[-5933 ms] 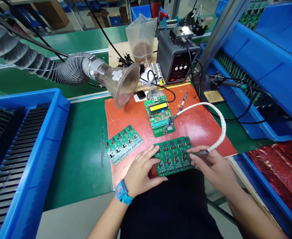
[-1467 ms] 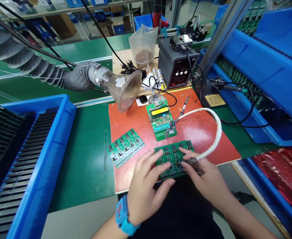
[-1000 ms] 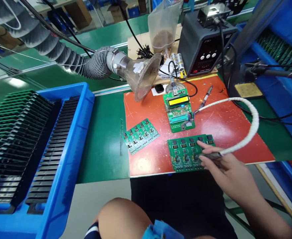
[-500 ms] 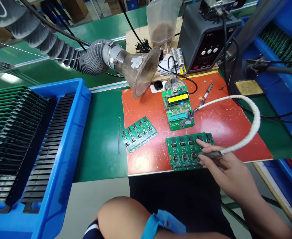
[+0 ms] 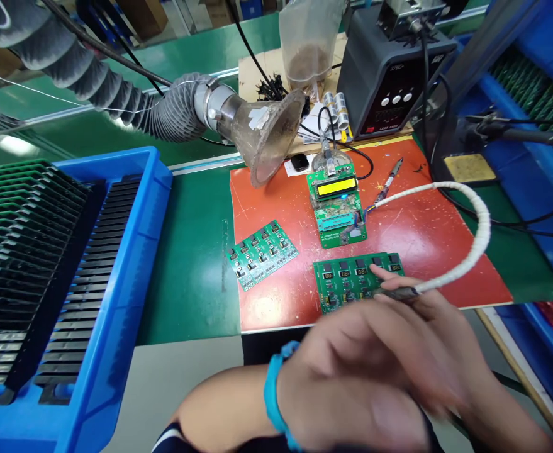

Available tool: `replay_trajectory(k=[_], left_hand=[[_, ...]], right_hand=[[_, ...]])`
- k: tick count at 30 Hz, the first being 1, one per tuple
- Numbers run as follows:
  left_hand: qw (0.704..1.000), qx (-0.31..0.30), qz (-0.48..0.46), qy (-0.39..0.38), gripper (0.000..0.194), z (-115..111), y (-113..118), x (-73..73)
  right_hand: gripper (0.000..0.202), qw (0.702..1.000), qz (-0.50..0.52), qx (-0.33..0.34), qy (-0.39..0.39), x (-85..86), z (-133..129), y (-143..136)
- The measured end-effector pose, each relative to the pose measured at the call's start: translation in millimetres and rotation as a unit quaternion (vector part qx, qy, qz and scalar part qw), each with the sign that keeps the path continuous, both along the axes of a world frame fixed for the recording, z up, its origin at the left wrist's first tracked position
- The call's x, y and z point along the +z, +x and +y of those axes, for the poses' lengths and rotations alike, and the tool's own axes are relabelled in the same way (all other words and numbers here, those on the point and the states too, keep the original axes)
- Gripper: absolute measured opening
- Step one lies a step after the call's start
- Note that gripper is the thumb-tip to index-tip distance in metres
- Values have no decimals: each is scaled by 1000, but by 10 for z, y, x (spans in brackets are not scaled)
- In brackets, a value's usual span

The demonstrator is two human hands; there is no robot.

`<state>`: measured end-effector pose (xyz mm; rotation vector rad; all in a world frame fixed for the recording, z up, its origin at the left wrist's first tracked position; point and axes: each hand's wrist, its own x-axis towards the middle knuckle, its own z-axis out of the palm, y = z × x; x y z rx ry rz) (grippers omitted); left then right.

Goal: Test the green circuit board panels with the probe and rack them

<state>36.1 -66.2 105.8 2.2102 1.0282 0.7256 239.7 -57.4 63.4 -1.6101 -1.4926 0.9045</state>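
red mat (image 5: 446, 245): smooth glossy sheet, scratched, reaching the front edge of the green bench (image 5: 186, 283)
right hand (image 5: 455, 327): narrow pinch, thumb and fingers on one dark probe (image 5: 401, 293), over the right half of the near board (image 5: 351, 286); forefinger up by the display row
left hand (image 5: 361, 377): motion-blurred, fingers look half curled, in front of the right hand and covering the near board's front edge; can't tell if it holds or touches anything
left wrist: one turquoise band (image 5: 271, 387)
near board: green rectangular pcb at the mat's front edge, right of its middle; four two-digit displays visible; left edge looks doubled, layer count unclear
left board (image 5: 263, 255): one green pcb, five displays, set askew, one corner at the mat's left edge
lcd board (image 5: 337, 207): one yellow screen, one teal socket, grimy surface; mid-mat, beyond the near board
white cable (image 5: 482, 220): wrapped, ribbed, one loop from lcd board to probe
pen (image 5: 390, 179): one, slim, near the mat's far right corner
funnel (image 5: 271, 138): cloudy plastic cone on a grey ribbed hose (image 5: 177, 110), over the mat's far left corner
black station (image 5: 380, 75): boxy, three round white buttons, beyond the mat's far edge
blue bin (image 5: 148, 189): plastic, left of the mat, upright boards (image 5: 31, 207) in black slotted racks; too many to count
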Motion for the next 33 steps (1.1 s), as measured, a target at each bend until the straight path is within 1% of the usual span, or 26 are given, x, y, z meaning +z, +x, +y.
replay_trajectory(k=[3, 4, 6, 7, 8, 10, 12, 14, 21, 29, 33], left_hand=[[992, -7, -127, -19, 43, 359, -27, -229], [990, -4, -138, 15, 42, 449, -59, -316], [993, -10, -67, 95, 54, 564, -132, -492], [993, -22, -28, 115, 62, 592, -163, -571], [992, -34, -2, 124, 68, 605, -188, -640], [991, -50, 13, 123, 71, 603, -212, -731], [992, -45, 7, 121, 66, 591, -212, -762], [992, -37, 3, 120, 64, 584, -205, -759], [994, -34, 0, 104, 70, 606, -210, -754], [996, -38, -5, 86, 70, 617, -210, -752], [996, -39, -2, 81, 70, 620, -209, -750]], right_hand=[[19, 1000, -2, 1, -5, 14, 3, -2], [18, 1000, 0, 3, -12, 11, 2, -1], [16, 1000, 4, 6, -17, -2, -3, 2], [16, 1000, 4, 6, -18, -10, -6, 3], [16, 1000, 4, 5, -19, -17, -8, 3], [16, 1000, 2, -1, -16, -26, -13, -1], [16, 1000, 7, -3, -9, -26, -15, -7], [15, 1000, 16, -3, 3, -23, -16, -13], [12, 999, 34, -15, 34, -28, -8, -29], [14, 998, 34, -41, 17, 27, -18, -13], [12, 996, 66, -60, 28, 68, -28, -66]])
